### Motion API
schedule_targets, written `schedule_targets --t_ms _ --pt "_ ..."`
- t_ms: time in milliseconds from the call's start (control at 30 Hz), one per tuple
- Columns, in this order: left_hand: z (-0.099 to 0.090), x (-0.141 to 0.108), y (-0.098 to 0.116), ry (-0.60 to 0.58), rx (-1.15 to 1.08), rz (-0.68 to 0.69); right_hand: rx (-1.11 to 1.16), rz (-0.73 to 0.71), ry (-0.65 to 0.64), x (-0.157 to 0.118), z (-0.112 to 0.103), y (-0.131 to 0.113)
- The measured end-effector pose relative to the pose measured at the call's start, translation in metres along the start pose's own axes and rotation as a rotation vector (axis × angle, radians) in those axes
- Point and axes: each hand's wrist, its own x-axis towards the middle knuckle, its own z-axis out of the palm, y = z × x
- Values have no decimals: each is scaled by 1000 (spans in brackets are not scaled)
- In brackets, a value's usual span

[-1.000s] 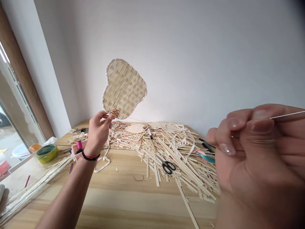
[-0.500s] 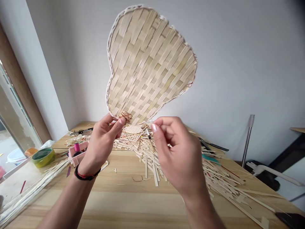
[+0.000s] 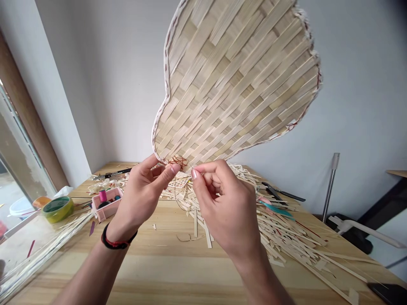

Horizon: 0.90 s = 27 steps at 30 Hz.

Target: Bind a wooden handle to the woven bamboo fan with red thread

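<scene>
A woven bamboo fan (image 3: 235, 80) with a white braided edge is held up, tilted to the right, its top cut off by the frame. My left hand (image 3: 149, 182) pinches its narrow lower end, thumb in front, beside a tangle of reddish-brown thread (image 3: 178, 162). Close by on the right, my right hand (image 3: 222, 195) is closed, thumb against forefinger, at the fan's lower edge. What lies between those fingertips is too small to make out. A thin dark thread (image 3: 175, 192) hangs in a loop below the fan.
Bamboo strips (image 3: 295, 245) are heaped across the table's back and right. On the left stand a pink box (image 3: 110, 207) with thread spools and a roll of yellow-green tape (image 3: 57, 209). A knife (image 3: 288, 195) lies at the back right; a dark object (image 3: 388, 293) sits at the right corner.
The fan has come closer and shifted right, leaning further right. My left hand has moved slightly right, while my right hand has moved left, nearer to it.
</scene>
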Motion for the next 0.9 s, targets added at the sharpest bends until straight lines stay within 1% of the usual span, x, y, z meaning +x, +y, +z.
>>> schedule_targets --t_ms 300,433,533,767,900 --pt "2 -2 2 2 48 17 8 18 14 1 -4 -5" --pt "1 -3 -1 -33 85 50 19 20 -21 2 -8 -5" --pt "-1 -4 -5 -30 129 81 18 32 -40 3 -8 -3" --pt "-2 -5 -13 -1 183 110 -34 -9 27 2 5 0" --pt "3 -6 -12 -24 221 136 -77 -16 67 -1 11 0"
